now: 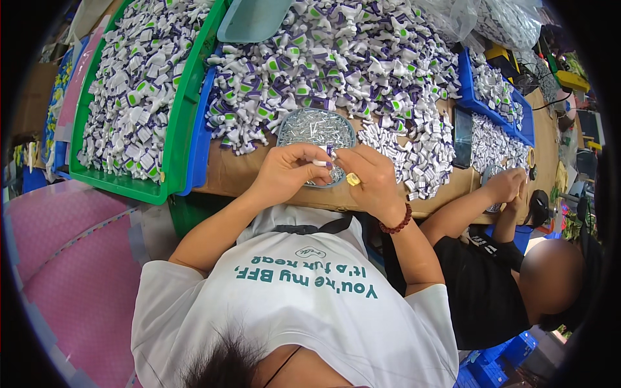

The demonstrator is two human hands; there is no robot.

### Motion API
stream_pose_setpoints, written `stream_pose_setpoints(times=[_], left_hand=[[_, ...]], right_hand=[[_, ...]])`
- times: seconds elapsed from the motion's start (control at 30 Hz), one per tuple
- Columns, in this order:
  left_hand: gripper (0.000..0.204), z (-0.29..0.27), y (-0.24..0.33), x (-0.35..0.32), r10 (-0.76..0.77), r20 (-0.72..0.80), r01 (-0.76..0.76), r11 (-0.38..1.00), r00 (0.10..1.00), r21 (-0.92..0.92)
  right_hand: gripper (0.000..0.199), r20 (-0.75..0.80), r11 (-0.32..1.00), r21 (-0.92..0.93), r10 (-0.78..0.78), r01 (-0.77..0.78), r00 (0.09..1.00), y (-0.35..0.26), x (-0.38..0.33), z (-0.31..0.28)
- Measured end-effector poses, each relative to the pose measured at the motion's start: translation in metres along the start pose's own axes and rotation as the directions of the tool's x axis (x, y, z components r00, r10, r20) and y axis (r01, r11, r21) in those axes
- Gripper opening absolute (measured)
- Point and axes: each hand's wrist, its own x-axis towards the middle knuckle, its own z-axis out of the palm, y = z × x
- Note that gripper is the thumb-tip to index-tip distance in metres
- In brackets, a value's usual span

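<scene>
A: L hand (279,173)?
B: Fingers pinching a small white piece (319,163), smooth, prob. plastic, short & stubby. Held over near edge of a round dish (353,132).
A: R hand (376,181)?
B: Just beside L, fingertips bunched nr the same piece. Grip partly hidden; can't tell if they're clenched on anything. Yellow wrap (352,179) round one finger, dk red bead bracelet (396,224) at wrist.
A: Dish contents?
B: Loose metal pins (317,126), thin, straight, shiny, lying every which way.
A: Bench (242,173)?
B: Brown, matte, cardboard-like top. Behind dish, big heap of moulded parts (343,58): white w/ purple & bright green patches, knobbly, irreg. R of dish, small white bits (383,143), stubby, in a loose spread.
A: Containers?
B: Far L, green tray (183,103), smooth raised walls, full of similar white/purple/green parts. Blue tray (199,145) just beside it. Pale translucent tub (253,19) at back, rounded corners. Blue bin (477,96) to R, more parts in it. Crinkly clear bag (508,24) behind.
A: Anyone near?
B: Co-worker's hands (506,186) at R, over another dish; grip unclear.
</scene>
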Motion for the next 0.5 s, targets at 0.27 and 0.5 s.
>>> stream_pose_setpoints(times=[0.27, 0.5], left_hand=[[0.011, 0.0, -0.0029, 0.0039, -0.186, -0.043, 0.175, 0.968, 0.982, -0.178], [0.015, -0.0064, -0.0076, 0.0084, -0.132, 0.021, 0.134, 0.987, 0.991, -0.09]], right_hand=[[0.031, 0.017, 0.999, -0.04, -0.028, 0.029, 0.999, 0.0005, -0.0003, 0.0001], [0.027, 0.055, 0.993, -0.118, -0.008, 0.015, 0.998, -0.0018, -0.0036, 0.0023]])
